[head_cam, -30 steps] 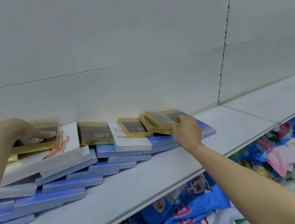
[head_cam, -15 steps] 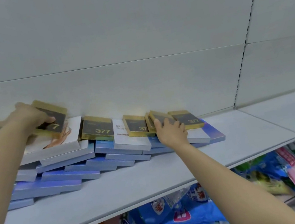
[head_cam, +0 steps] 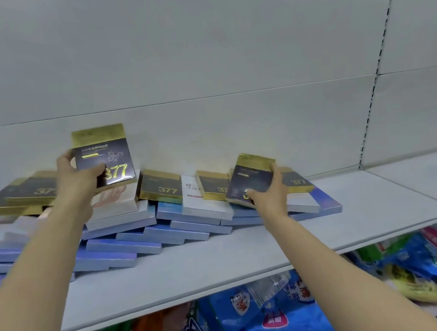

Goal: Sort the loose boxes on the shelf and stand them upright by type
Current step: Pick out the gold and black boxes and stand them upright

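Left hand (head_cam: 78, 182) holds one gold 377 box (head_cam: 103, 156) upright; right hand (head_cam: 267, 195) lifts another (head_cam: 250, 177). Judged light, rigid, glossy: take by side edges.

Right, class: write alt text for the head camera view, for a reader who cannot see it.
A person's left hand lifts a gold-and-black "377" box upright while the right hand tilts up another 377 box, both above a messy pile of flat blue boxes on a white shelf. Bagged goods fill the shelf below.
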`<state>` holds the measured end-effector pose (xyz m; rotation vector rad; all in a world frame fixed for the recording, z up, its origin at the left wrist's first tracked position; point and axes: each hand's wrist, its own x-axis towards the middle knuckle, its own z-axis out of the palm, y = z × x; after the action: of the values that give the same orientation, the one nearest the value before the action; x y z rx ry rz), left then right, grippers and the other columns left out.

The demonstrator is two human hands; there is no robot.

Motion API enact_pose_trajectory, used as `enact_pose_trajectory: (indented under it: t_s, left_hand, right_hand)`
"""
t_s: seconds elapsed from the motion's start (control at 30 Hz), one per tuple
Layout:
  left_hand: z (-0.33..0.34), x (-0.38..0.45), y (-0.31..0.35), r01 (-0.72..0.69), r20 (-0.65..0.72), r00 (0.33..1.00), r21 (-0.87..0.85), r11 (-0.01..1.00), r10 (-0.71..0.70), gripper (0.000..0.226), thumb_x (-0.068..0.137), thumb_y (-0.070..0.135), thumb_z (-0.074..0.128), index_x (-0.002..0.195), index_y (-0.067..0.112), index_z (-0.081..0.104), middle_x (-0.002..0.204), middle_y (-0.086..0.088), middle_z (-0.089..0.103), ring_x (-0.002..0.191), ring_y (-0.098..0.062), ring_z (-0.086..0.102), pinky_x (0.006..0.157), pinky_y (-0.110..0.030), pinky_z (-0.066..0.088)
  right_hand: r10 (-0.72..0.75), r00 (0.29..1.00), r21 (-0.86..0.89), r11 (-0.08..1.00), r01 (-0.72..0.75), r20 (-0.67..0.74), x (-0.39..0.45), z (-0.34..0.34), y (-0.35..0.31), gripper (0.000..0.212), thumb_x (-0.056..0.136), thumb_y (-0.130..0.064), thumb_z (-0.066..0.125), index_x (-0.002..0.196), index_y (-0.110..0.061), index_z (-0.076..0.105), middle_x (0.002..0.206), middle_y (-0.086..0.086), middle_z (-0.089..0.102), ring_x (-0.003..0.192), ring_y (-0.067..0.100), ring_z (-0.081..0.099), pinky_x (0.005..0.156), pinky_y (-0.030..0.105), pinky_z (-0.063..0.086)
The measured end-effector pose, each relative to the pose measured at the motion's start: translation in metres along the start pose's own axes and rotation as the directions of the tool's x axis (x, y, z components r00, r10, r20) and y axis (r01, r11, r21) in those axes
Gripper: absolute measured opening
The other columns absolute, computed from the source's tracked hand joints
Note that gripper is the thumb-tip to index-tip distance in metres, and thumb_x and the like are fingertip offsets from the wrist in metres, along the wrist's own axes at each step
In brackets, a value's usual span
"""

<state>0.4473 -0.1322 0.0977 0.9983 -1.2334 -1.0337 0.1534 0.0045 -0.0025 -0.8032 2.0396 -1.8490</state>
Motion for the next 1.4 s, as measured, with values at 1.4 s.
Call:
enact_pose_trajectory:
  t_s: [1.4]
  left_hand:
    - [-0.388, -0.136, -0.03, -0.134, -0.205, 0.971, -0.029, 0.991, 0.125, 0.08, 0.093, -0.009, 0.049, 0.151, 0.042, 0.031, 0.14, 0.013, 0.056, 0.124, -0.009, 0.058, 0.104, -0.038, 0.047]
  right_hand:
    - [-0.298, 0.79, 0.485, 0.874, 0.0, 0.537, -0.384, 0.236, -0.109, 0.066, 0.093, 0.007, 0.048, 0.137, -0.042, 0.045, 0.127, -0.001, 0.055, 0.109, 0.012, 0.057, 0.084, 0.03, 0.056]
